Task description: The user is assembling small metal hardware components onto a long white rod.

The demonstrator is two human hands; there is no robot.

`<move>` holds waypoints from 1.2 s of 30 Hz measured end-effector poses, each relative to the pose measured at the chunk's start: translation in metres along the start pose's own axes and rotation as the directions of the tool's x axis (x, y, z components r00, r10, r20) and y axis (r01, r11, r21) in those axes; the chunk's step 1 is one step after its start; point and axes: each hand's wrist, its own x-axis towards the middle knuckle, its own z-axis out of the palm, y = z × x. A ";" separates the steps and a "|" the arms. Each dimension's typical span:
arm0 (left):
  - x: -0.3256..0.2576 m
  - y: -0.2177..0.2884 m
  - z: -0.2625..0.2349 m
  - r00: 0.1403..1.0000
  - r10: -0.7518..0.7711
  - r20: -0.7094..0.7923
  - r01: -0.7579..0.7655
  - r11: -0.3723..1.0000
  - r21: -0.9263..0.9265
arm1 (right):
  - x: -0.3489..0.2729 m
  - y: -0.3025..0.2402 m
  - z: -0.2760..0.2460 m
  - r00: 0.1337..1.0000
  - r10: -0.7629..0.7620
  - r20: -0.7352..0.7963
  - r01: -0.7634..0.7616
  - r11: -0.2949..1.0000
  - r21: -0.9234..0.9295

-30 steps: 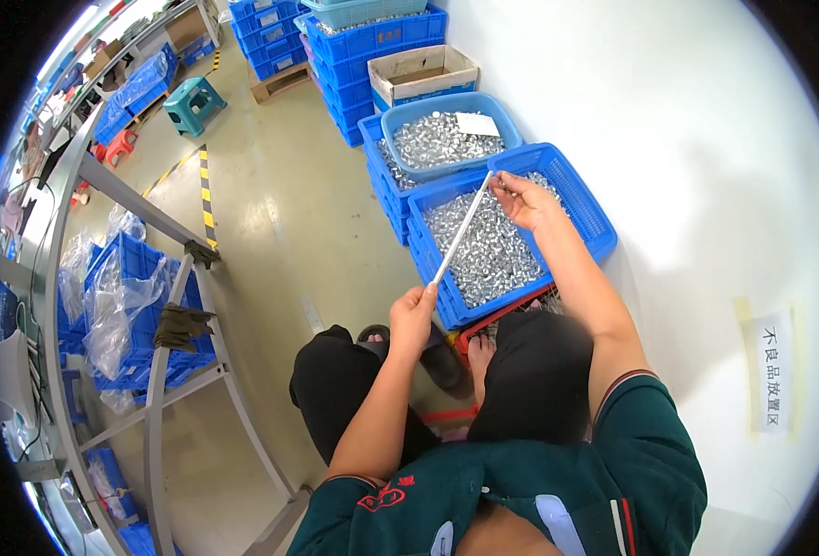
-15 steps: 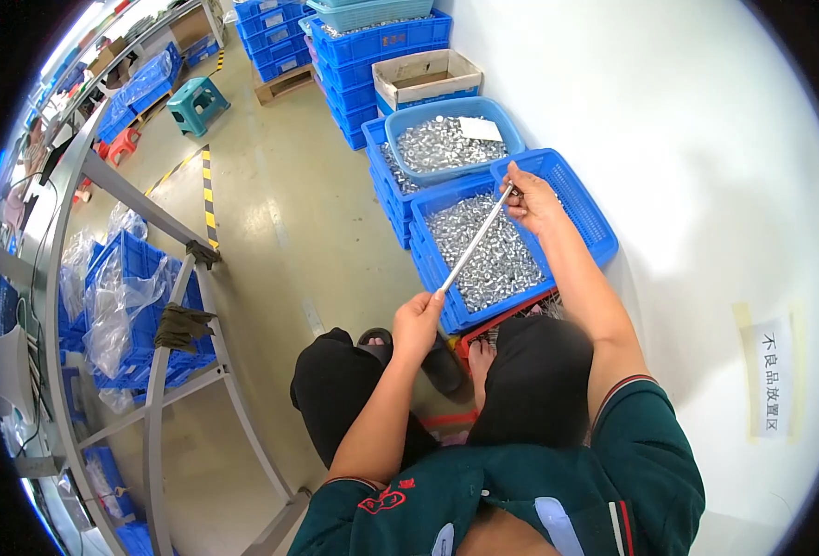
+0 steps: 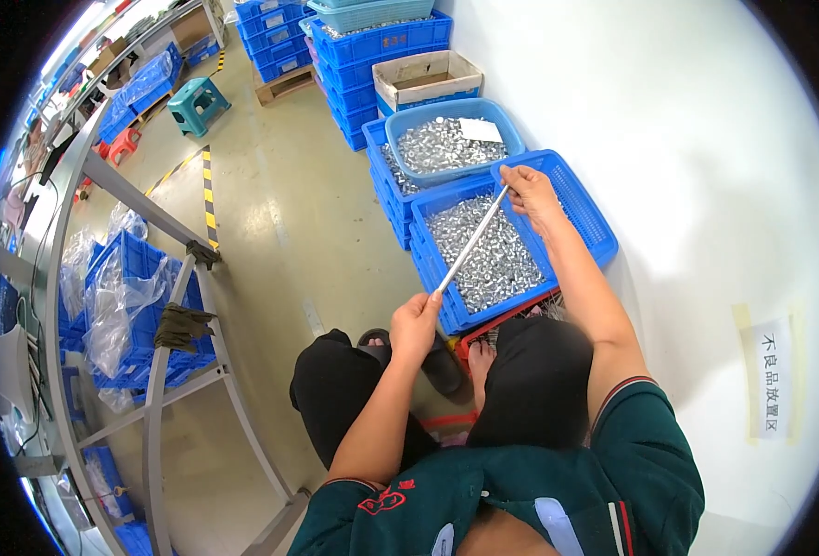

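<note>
A thin silvery rod [image 3: 472, 242] slants up and to the right between my hands, above a blue crate [image 3: 460, 324] full of small shiny metal pieces [image 3: 491, 269]. My left hand [image 3: 416, 324] is wrapped round its lower end, in front of my knees. At the upper end, the fingers of my right hand [image 3: 530, 190] are closed in a pinch over the tip. Whether a small piece sits between those fingertips is hidden.
Behind the crate sit a light blue basin [image 3: 511, 139] of metal pieces and an open carton [image 3: 428, 79]. A blue perforated basket [image 3: 581, 204] lies by the white wall [image 3: 706, 232]. On the left stand a grey metal frame [image 3: 154, 398] and a plastic-draped crate [image 3: 136, 269].
My right hand has shifted slightly left and its fingers have changed position at the rod's upper tip. My left hand and the rod are nearly still.
</note>
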 end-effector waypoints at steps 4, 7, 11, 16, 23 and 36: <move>0.003 -0.001 0.000 1.000 -0.003 0.000 0.003 0.998 -0.069 | 0.000 -0.003 -0.002 0.985 -0.005 0.173 -0.048 0.953 0.299; 0.005 -0.004 0.000 1.000 -0.009 -0.008 0.008 0.991 -0.135 | -0.003 -0.008 0.000 0.975 -0.014 0.220 -0.060 0.944 0.325; 0.004 -0.006 0.001 1.000 0.027 0.002 -0.026 0.978 -0.207 | -0.002 -0.008 -0.008 0.976 -0.016 0.218 -0.020 0.987 0.160; 0.003 -0.004 0.001 0.998 0.056 0.014 -0.052 0.979 -0.199 | -0.004 -0.015 -0.012 0.977 0.011 0.215 -0.029 0.997 0.077; 0.003 -0.004 0.000 0.996 0.035 0.085 -0.016 0.976 -0.218 | -0.003 -0.011 -0.013 0.973 -0.028 0.229 0.010 0.997 0.079; 0.008 -0.007 0.002 1.000 -0.004 -0.014 0.000 0.971 -0.238 | 0.004 0.011 -0.014 0.931 0.108 0.350 -0.218 0.931 0.294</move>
